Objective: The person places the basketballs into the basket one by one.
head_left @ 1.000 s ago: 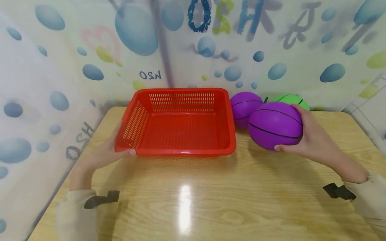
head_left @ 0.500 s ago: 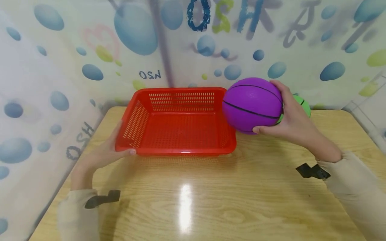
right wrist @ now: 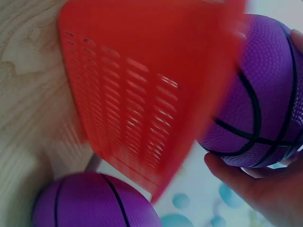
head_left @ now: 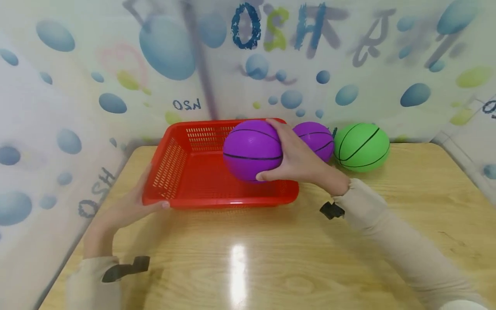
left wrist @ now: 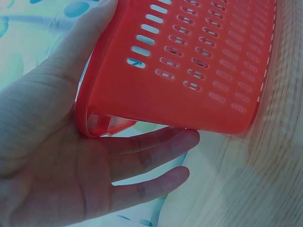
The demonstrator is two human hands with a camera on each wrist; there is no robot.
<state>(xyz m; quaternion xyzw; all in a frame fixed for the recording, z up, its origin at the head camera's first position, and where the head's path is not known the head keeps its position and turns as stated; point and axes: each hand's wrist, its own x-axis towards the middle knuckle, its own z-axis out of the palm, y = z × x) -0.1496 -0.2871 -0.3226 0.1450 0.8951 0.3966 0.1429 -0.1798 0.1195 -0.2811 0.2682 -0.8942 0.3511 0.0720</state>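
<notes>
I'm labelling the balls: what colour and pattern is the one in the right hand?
The held ball is purple with black lines, clearest in the head view.

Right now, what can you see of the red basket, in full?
The red basket looks like plastic: rectangular, open-topped, with slotted walls and a folded-over rim. It stands upright on the wooden table. The left hand grips its left end. A purple ball is held at its opening; whether they touch is unclear.

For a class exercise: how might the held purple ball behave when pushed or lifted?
The held purple ball would likely roll, being round. Its pebbled surface suggests decent grip. The right hand alone holds it: probably light.
</notes>
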